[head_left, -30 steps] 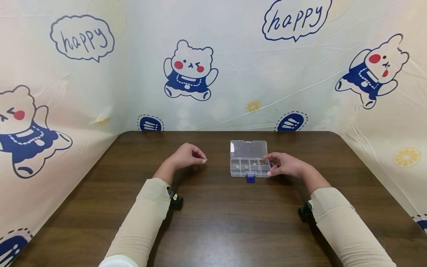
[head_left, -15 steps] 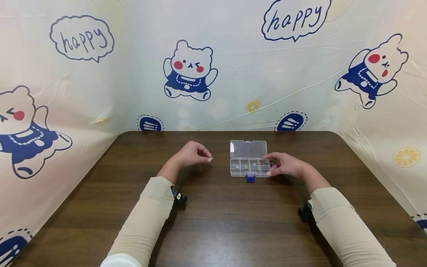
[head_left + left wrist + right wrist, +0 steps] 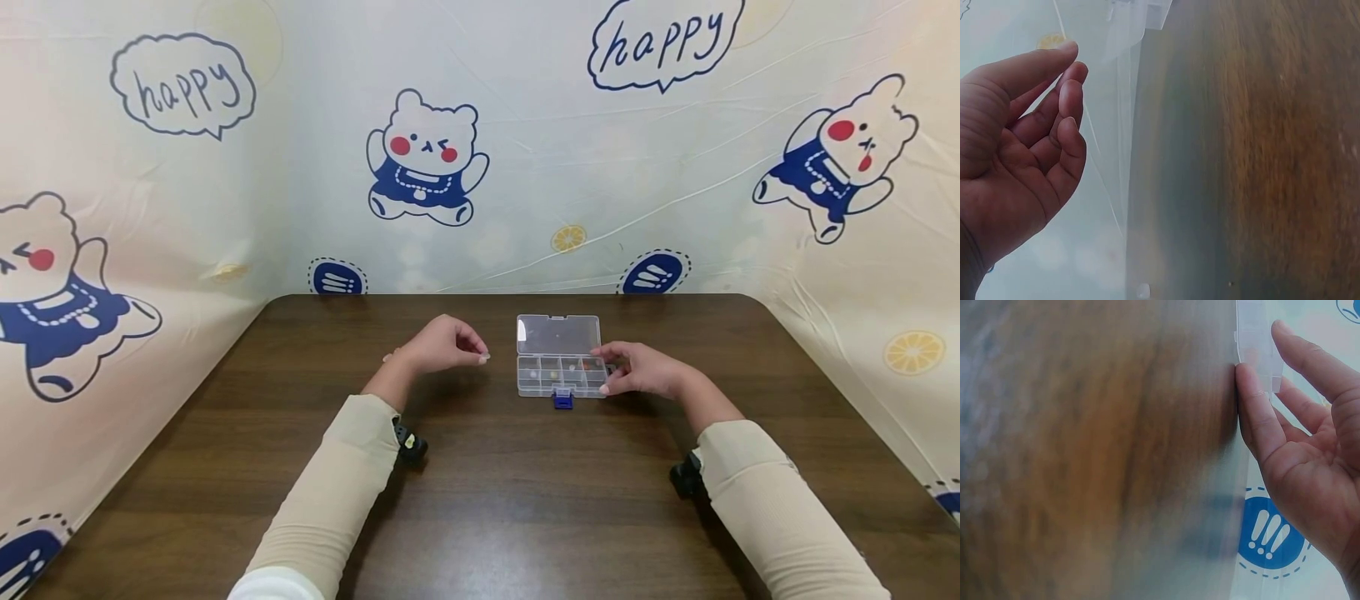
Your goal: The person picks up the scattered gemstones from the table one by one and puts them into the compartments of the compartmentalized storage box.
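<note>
In the head view my left hand (image 3: 442, 343) is over the table, thumb and fingertip together, pinching a tiny pale piece (image 3: 487, 357) whose kind I cannot tell. To its right lies a clear plastic compartment box (image 3: 551, 387), its lid (image 3: 558, 335) swung back and its blue latch (image 3: 563, 402) facing me. Several small bits, whitish, yellowish and orange-red, sit in separate compartments. My right hand (image 3: 641, 370) holds the box's right end, thumb at the front corner and fingers toward the back. The right wrist view shows these fingers (image 3: 1257, 403) against the box wall (image 3: 1254, 337).
Just behind my left wrist a small pale thing (image 3: 389, 356) shows on the brown wooden table (image 3: 480, 483). A printed cloth (image 3: 525, 167) with bears hangs behind and along both sides of the table.
My left hand has moved steadily right toward the box, still pinching the tiny piece. The pale thing behind its wrist has come into view. My right hand and the box stay put.
</note>
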Action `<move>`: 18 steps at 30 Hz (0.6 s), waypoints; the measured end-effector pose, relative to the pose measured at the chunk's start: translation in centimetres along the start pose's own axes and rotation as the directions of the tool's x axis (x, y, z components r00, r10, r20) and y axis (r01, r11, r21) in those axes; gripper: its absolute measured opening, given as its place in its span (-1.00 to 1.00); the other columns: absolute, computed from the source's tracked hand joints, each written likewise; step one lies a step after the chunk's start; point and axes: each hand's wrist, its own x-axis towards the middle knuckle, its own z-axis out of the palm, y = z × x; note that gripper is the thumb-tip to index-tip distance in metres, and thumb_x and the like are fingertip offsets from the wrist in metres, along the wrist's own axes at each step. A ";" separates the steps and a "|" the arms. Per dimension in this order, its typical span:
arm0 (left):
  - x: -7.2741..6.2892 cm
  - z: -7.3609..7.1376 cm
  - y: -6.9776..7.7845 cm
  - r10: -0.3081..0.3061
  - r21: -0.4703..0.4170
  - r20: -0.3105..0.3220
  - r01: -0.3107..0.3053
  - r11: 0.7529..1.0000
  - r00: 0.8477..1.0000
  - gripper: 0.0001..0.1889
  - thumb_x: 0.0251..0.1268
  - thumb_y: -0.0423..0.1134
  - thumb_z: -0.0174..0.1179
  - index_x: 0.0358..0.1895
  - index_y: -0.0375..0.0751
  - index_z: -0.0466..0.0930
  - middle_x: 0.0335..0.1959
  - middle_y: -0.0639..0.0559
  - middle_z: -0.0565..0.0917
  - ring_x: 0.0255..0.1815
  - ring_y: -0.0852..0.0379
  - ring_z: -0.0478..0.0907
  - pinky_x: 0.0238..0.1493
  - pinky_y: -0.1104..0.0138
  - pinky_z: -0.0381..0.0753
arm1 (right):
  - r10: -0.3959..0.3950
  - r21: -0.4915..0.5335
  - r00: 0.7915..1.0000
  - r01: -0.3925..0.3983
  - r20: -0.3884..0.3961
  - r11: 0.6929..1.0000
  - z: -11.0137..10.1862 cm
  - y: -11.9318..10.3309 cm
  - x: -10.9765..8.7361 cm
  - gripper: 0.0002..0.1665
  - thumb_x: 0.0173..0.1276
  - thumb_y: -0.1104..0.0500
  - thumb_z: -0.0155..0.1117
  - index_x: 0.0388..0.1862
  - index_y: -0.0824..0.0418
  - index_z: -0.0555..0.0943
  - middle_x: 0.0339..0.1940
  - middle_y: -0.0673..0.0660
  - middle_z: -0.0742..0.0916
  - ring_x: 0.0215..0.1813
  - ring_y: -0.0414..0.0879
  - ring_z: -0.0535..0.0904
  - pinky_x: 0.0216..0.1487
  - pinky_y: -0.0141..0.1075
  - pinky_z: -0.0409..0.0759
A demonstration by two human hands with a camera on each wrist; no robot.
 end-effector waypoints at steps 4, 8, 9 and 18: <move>0.3 0.3 0.4 0.012 -0.001 0.000 -0.012 1.000 1.000 -0.96 0.16 -0.24 0.42 -0.34 -0.07 0.76 -0.39 0.10 0.70 -0.32 0.05 0.53 -0.22 0.26 0.59 | 0.001 -0.002 1.000 -0.001 -0.003 1.000 0.0 0.0 0.0 -0.12 0.18 0.13 0.50 0.42 0.26 0.30 0.30 0.34 0.41 -0.01 0.06 0.53 0.19 -0.10 0.48; 0.6 0.6 0.9 0.040 0.003 0.002 -0.040 0.999 0.999 -0.96 0.15 -0.27 0.42 -0.34 -0.11 0.76 -0.41 0.10 0.70 -0.34 0.06 0.53 -0.23 0.27 0.58 | -0.003 -0.001 1.000 0.003 -0.007 1.000 0.0 0.1 0.0 -0.11 0.18 0.13 0.50 0.43 0.25 0.30 0.30 0.33 0.42 -0.01 0.06 0.52 0.17 -0.11 0.47; 0.6 0.7 1.0 0.047 0.002 0.005 -0.047 0.999 0.999 -0.96 0.16 -0.28 0.41 -0.34 -0.12 0.76 -0.41 0.09 0.70 -0.34 0.06 0.53 -0.23 0.28 0.58 | -0.003 -0.002 1.000 0.003 -0.008 1.000 0.0 0.1 0.0 -0.11 0.18 0.12 0.50 0.43 0.25 0.30 0.30 0.33 0.42 -0.01 0.07 0.52 0.17 -0.11 0.47; 1.3 1.3 1.9 0.085 0.029 0.027 -0.086 0.996 0.996 -0.95 0.14 -0.29 0.42 -0.36 -0.16 0.75 -0.44 0.10 0.69 -0.39 0.14 0.55 -0.26 0.34 0.58 | -0.002 -0.012 1.000 0.002 -0.011 1.000 0.0 0.1 0.0 -0.12 0.18 0.11 0.50 0.42 0.24 0.31 0.30 0.34 0.42 -0.01 0.06 0.53 0.22 -0.05 0.46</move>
